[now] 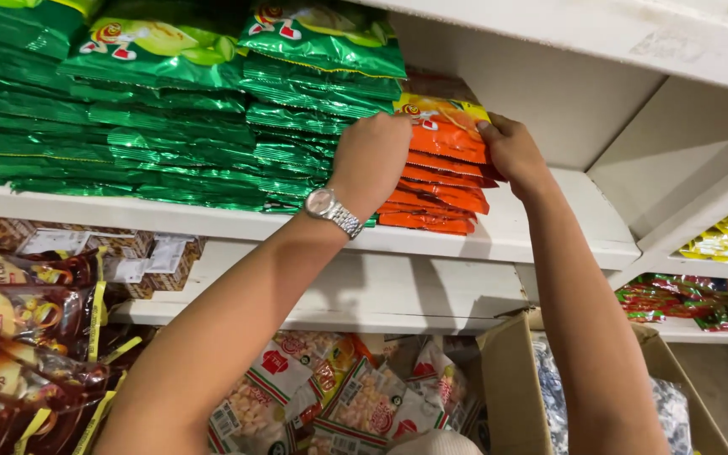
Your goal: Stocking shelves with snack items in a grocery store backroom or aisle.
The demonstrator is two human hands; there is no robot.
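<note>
Orange snack packets (440, 173) stacked flat at upper centre of the frame, long axes running left to right along the white shelf (566, 240). Left hand (372, 156) curled closed against the stack's left end, right hand (511, 152) pressed to its right end — fingers bent over the top packet's edge, thumb hidden. Both equally near, stack pinched between them. Fingertips of the left out of sight behind the knuckles; stack's rear lost in shadow — green packets (170, 126) crowding just to the left.
</note>
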